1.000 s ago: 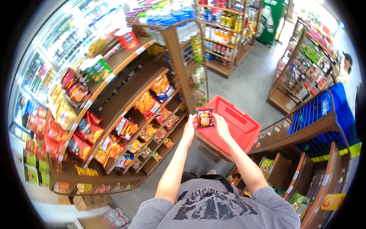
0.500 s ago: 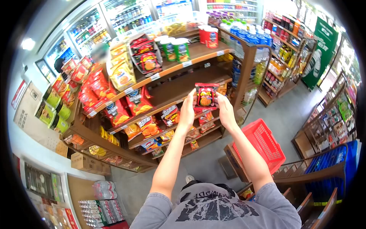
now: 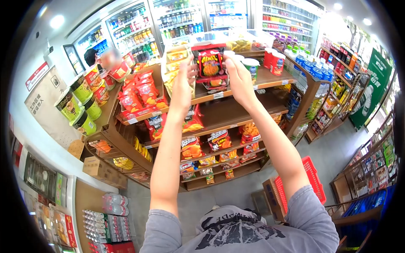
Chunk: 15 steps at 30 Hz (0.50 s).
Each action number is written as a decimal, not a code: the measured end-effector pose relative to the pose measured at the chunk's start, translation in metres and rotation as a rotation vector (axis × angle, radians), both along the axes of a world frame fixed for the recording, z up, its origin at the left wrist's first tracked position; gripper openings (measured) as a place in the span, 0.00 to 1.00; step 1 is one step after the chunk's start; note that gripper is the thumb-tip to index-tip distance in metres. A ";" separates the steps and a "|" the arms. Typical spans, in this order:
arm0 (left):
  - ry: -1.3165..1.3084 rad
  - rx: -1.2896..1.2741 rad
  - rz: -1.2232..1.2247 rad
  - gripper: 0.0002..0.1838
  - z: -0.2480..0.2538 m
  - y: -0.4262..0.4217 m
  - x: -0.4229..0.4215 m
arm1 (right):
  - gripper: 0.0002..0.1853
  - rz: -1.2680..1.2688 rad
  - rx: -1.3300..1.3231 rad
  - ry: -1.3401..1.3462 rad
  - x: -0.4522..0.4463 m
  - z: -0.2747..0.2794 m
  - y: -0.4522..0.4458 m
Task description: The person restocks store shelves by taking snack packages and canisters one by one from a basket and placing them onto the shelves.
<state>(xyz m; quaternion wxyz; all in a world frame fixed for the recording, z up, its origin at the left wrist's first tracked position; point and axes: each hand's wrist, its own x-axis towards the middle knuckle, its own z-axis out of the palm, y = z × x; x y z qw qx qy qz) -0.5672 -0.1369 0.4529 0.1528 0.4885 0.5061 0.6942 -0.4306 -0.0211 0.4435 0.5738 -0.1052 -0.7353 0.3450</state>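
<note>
A black and red snack bag [image 3: 209,63] is upright between my two hands, over the top shelf. My left hand [image 3: 182,82] is at the bag's left edge, its fingers slightly curled. At the right edge, my right hand [image 3: 238,80] grips the bag, fingers pressed along its side. Below the held bag, part of another dark snack bag [image 3: 216,83] shows; the display box there is mostly hidden. Yellow snack bags [image 3: 177,55] stand left of it. Behind my right hand is a green canister [image 3: 252,67], partly covered.
Red chip bags [image 3: 145,90] and noodle tubs [image 3: 82,114] line the shelf's left end. Red canisters [image 3: 276,63] stand to the right. A red basket [image 3: 314,179] is low on the right. Drink fridges [image 3: 177,19] and another person [image 3: 90,55] are behind the shelf.
Both hands have raised the snack bag forward, from in front of the middle shelf to the top shelf by the display box. My view has tilted up and shifted.
</note>
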 end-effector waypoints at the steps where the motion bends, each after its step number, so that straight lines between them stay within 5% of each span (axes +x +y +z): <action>1: 0.009 0.004 0.003 0.37 0.010 -0.005 -0.010 | 0.22 0.006 0.044 0.022 -0.015 0.009 -0.001; 8: 0.026 -0.065 0.085 0.41 0.047 -0.014 -0.091 | 0.23 0.027 0.066 0.010 -0.105 0.039 -0.001; 15: -0.090 -0.148 0.049 0.41 0.027 -0.007 -0.150 | 0.21 0.095 -0.007 -0.107 -0.162 0.022 0.017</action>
